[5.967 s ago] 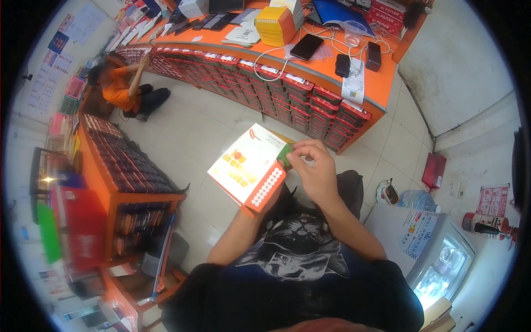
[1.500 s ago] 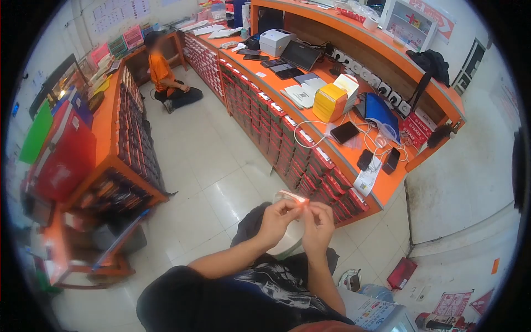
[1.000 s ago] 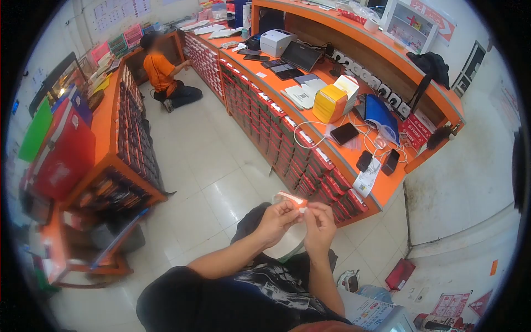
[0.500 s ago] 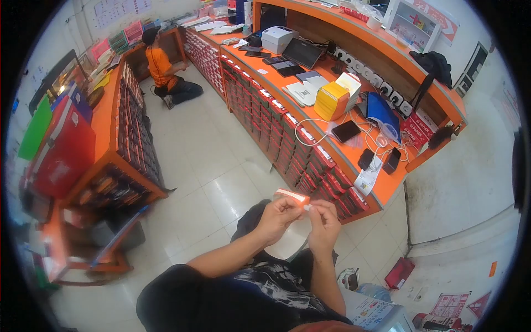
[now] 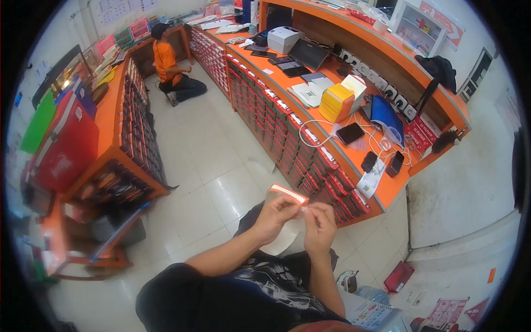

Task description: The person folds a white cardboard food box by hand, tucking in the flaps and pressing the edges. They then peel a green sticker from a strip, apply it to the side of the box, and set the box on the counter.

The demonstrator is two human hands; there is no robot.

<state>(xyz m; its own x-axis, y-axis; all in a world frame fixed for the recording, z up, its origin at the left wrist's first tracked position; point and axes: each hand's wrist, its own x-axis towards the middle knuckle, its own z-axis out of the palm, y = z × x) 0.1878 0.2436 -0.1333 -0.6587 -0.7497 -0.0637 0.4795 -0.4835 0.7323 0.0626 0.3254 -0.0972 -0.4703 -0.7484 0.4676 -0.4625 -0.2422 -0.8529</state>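
Note:
My left hand [image 5: 272, 221] pinches an orange strip with a row of white marks [image 5: 289, 192] between thumb and fingers. The strip tilts down toward the right, and its exact kind is not clear. Close beside it, my right hand [image 5: 321, 227] is closed at the strip's right end, fingertips pinched on a small whitish bit [image 5: 303, 209] too small to name. Both hands are held up in front of my body, over a pale rounded surface [image 5: 283, 239] partly hidden by my forearm.
An orange counter [image 5: 381, 191] on the right carries phones [image 5: 350, 133], cables, a yellow box [image 5: 336, 103], a laptop [image 5: 307, 53] and a printer [image 5: 285, 40]. Drawer-like racks line its front. A person in an orange shirt [image 5: 165, 60] kneels farther back. A red box [image 5: 69, 138] stands left.
The view has shifted slightly. The strip is turned a little more toward me, showing more of its white row. My hands stay together in the same pinch.

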